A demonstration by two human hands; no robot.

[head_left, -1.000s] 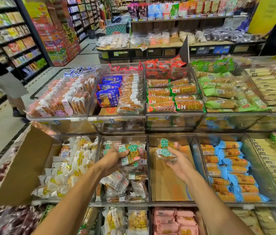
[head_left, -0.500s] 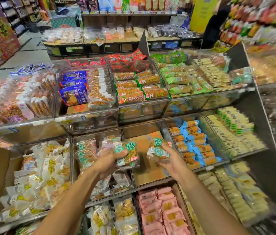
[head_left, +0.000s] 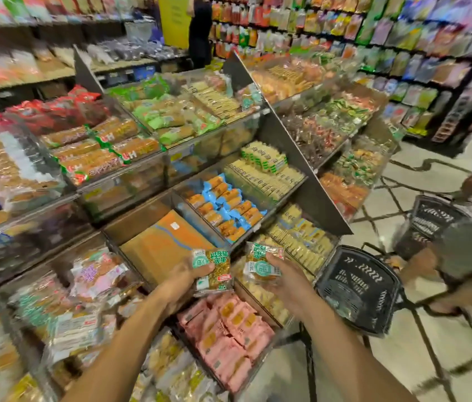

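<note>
Over the pink packs, my left fingers curl round green-labelled packets; my right fingers pinch one more packet just beside them, near a black basket to my right.

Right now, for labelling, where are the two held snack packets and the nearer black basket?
left packet (head_left: 220, 272): head view, front middle.
right packet (head_left: 260, 268): head view, round green label.
black basket (head_left: 356, 274): head view, slotted side wall.

Tiered display rack, clear bins. Landmark: cardboard-lined bin. Right of it: blue-wrapped packs. Tier below it: pink packs. Left: clear-wrapped cakes. Tier above: red-green bars.
</note>
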